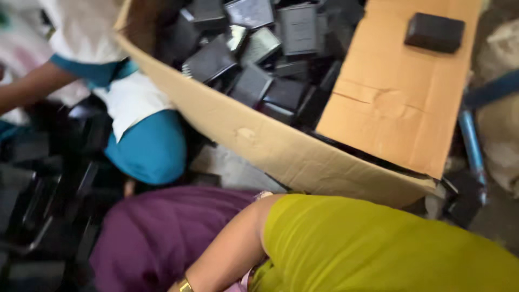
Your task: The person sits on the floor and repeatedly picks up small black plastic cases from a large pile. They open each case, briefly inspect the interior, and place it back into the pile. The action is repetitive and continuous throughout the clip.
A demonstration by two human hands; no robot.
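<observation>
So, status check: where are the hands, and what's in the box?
Both hands out of view. Cardboard box heaped with dark flat cases, one dark block on its flap. Yellow-green sleeved arm crosses the foreground.

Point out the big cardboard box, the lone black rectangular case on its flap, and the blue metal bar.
Big cardboard box (pixel 270 146), head view, front wall.
Lone black rectangular case (pixel 434 32), head view, top face.
Blue metal bar (pixel 473 143), head view, mid-shaft.

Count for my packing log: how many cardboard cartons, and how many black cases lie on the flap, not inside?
Cardboard carton: 1
Black case on the flap: 1
Total: 2
Cases inside: piled, blurred, uncounted.
</observation>
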